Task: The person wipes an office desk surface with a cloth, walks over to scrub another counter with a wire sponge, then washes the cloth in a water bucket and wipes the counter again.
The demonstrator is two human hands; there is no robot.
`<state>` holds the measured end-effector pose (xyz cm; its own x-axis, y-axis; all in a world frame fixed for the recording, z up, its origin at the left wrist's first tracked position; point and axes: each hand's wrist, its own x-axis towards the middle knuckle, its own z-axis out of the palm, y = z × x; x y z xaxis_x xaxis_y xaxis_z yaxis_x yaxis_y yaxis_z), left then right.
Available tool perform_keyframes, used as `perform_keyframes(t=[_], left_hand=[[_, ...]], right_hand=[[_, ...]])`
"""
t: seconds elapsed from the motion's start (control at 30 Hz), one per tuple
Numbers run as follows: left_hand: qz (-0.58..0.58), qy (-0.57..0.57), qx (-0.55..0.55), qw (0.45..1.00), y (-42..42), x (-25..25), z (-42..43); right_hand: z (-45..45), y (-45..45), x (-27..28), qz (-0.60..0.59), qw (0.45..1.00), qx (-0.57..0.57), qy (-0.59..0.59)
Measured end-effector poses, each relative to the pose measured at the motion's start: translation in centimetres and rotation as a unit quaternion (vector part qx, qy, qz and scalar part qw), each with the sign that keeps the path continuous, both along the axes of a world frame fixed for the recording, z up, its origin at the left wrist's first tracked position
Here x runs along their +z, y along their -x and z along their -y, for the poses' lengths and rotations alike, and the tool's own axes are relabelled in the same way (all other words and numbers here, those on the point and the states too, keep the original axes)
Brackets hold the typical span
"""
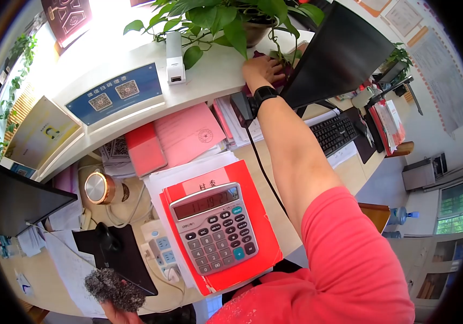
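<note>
My right hand (264, 71), with a black watch on the wrist, reaches up to the white ledge beside the plant pot (256, 34). Its fingers are bent over a dark red cloth (279, 82), partly hidden by the hand and leaves. At the lower left edge my left hand (117, 314) grips a grey, shaggy bundle (113, 289); its exact kind is unclear. That bundle is at the near edge of a black mouse pad (129, 259) with a black mouse (108, 237). Between my arms a calculator (212, 229) lies on a red folder (266, 237).
A monitor (334, 54) and keyboard (333, 133) stand right of my right hand. The ledge bears a blue QR-code sign (115, 94) and a white device (174, 56). Below are a metal-lidded cup (97, 187), a power strip (161, 243), loose cables and another monitor (15, 194).
</note>
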<state>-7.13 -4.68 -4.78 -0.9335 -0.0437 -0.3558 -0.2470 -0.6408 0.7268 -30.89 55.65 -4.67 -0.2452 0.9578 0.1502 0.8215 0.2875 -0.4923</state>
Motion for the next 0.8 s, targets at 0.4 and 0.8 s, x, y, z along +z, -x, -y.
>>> perform_keyframes(t=[0.4,0.8], left_hand=[[-0.029,-0.002,-0.039,0.999,1.2,0.0,-1.3],[-0.053,0.005,-0.064,0.996,0.5,2.7,-1.6]], right_hand=[[5.1,-3.6,-1.9,0.092,0.978,0.174,-0.074],[2.3,-5.3,-3.8,0.205,0.918,0.141,-0.309]])
